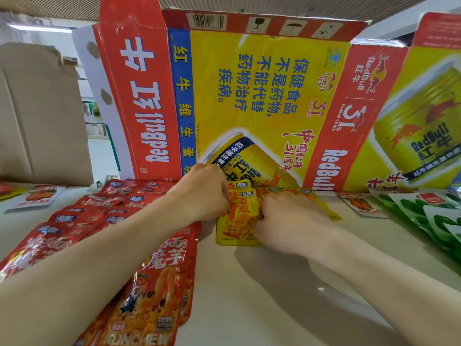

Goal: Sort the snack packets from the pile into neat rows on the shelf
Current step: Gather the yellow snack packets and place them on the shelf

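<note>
The left hand (199, 193) and right hand (287, 216) each have their grip clamped on the yellow packets (237, 228) from either side. This probably squares the stack against the cardboard (249, 96) at the back of the shelf (274, 290), beside the rows of red packets (99, 216).

A pale cream shelf (262, 295) with a soft sheen fills the lower view, backed by an opened-out red, yellow and blue Red Bull carton (249, 83) standing upright on it; a second Red Bull carton (424, 108) stands at the right edge, and a plain brown cardboard sheet (42, 116) with a torn top stands at the left. Overhead runs a ribbed brown panel (249, 3); through the gap at left a strip light (40, 28) glows white above a pale floor (102, 156), both blurred.
</note>
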Available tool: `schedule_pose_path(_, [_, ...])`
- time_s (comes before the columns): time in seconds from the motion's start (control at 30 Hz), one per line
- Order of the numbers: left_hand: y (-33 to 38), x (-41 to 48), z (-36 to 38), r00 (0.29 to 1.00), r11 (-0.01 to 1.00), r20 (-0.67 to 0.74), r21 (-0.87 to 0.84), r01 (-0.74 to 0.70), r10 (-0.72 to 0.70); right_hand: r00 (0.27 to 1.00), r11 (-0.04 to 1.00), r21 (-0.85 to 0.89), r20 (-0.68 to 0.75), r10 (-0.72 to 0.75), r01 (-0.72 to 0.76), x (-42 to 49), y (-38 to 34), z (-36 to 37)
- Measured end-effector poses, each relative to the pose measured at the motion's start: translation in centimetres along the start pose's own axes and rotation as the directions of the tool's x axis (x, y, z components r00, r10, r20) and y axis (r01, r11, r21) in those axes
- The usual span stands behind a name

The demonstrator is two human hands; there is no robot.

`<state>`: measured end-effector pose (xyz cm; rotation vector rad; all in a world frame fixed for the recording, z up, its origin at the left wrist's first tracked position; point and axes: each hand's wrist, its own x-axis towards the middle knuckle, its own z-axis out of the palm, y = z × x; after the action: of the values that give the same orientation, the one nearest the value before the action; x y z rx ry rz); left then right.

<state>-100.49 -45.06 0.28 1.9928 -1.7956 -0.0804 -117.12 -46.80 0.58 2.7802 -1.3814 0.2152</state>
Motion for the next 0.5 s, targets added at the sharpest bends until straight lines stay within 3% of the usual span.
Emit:
schedule_pose_path(0.3, [0.4, -0.2, -0.3, 0.999, 0.999, 0.019, 0.042, 0.032, -0.033, 0.999, 0.999, 0.035, 0.009, 0.032, -0.033, 0.0, 0.6, -0.6])
schedule_pose_path(0.5, [0.5, -0.5, -0.3, 0.996, 0.991, -0.073, 0.114, 0.064, -0.056, 0.985, 0.99, -0.019, -0.11, 0.133, -0.136, 0.4, 3.0, -2.0])
